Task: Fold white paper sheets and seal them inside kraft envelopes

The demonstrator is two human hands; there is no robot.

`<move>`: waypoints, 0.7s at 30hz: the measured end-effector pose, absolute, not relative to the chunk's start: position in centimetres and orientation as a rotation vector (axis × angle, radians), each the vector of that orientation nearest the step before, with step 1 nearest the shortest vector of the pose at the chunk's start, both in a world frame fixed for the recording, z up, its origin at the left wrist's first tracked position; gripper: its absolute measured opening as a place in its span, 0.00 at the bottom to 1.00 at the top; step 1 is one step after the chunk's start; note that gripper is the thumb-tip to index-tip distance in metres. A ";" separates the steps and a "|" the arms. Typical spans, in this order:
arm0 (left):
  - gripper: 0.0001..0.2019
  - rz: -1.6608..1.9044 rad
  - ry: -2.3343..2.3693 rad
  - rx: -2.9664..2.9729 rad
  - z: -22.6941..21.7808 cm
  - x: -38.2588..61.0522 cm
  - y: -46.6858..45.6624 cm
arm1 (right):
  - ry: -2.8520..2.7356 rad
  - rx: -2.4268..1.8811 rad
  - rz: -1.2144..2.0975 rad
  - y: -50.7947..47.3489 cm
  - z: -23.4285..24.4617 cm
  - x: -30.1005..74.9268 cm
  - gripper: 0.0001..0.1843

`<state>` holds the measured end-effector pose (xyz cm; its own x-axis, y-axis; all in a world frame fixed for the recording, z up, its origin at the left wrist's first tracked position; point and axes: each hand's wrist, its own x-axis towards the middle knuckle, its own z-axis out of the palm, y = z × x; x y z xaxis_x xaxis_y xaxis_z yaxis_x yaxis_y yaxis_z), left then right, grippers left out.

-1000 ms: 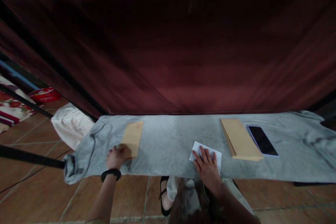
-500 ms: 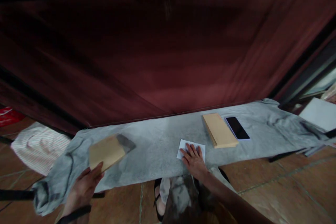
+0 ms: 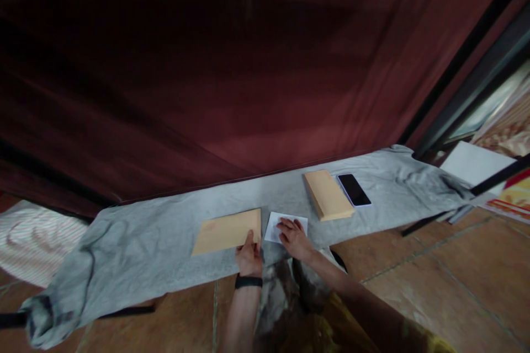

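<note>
My left hand [image 3: 249, 255] grips a tan paper envelope [image 3: 226, 230] near its right end, thumb on top and the other fingers beneath. The envelope is just above or on the grey cloth; I cannot tell which. My right hand [image 3: 293, 236] rests on a folded white sheet of paper [image 3: 273, 230], its fingers a little bent and apart. That white paper lies flat, right beside the envelope's right edge. Farther right is a stack of tan envelopes [image 3: 330, 197].
A grey cloth [image 3: 144, 237] covers the long narrow bench. A phone [image 3: 354, 190] with a dark screen lies right of the stack. Behind rises a dark red panel [image 3: 248, 110]. At the far right is a white flat box or board [image 3: 476, 162]; striped fabric [image 3: 33, 240] hangs at left.
My left hand has carried the envelope from the bench's left part rightward, up beside the white paper. My right hand stays on the paper, its fingers now more bent. The view has shifted slightly.
</note>
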<state>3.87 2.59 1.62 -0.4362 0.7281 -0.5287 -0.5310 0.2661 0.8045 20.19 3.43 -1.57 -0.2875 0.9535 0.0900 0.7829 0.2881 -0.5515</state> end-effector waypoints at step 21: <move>0.64 -0.332 1.580 2.190 4.0 -6.8 8.8 | -2.335 -1.490 0.342 2.1 -1.7 20.5 0.23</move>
<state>-6.81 8.79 3.99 0.3268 0.8442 -0.4248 0.9438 -0.2680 0.1935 20.48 2.14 -1.67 -0.3867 0.9081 0.1604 0.8239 0.4184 -0.3822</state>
